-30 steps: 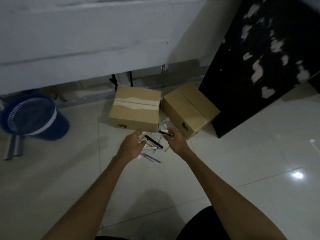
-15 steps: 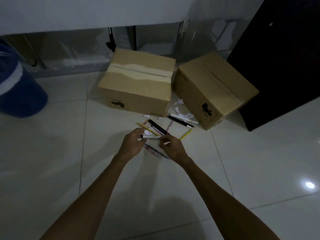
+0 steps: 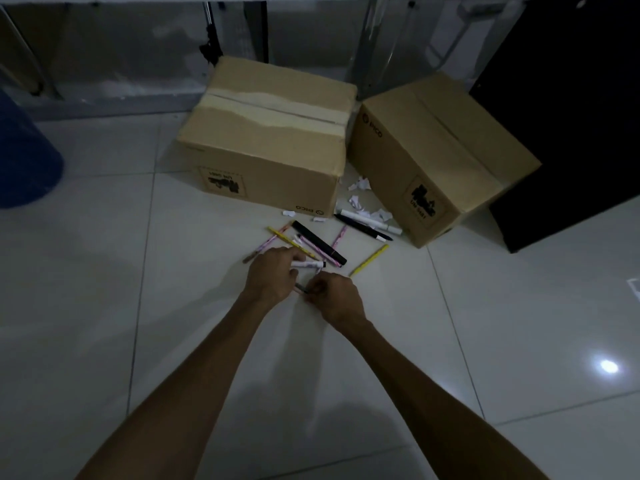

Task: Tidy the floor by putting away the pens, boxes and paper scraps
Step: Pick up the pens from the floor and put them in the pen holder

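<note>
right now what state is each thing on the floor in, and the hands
left box: closed, taped, on floor
right box: closed, tilted
paper scraps: loose between the boxes
yellow pencil: lying apart
black marker: lying in the pile
left hand: holds white marker
right hand: pinches a dark pen

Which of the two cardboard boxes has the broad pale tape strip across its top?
The left box, square to the camera. The right box sits turned at an angle beside the black panel, without that pale strip.

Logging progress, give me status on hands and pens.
Left hand grips white marker. Right hand pinches a pen on the floor. Loose pens, paper scraps remain.
</note>
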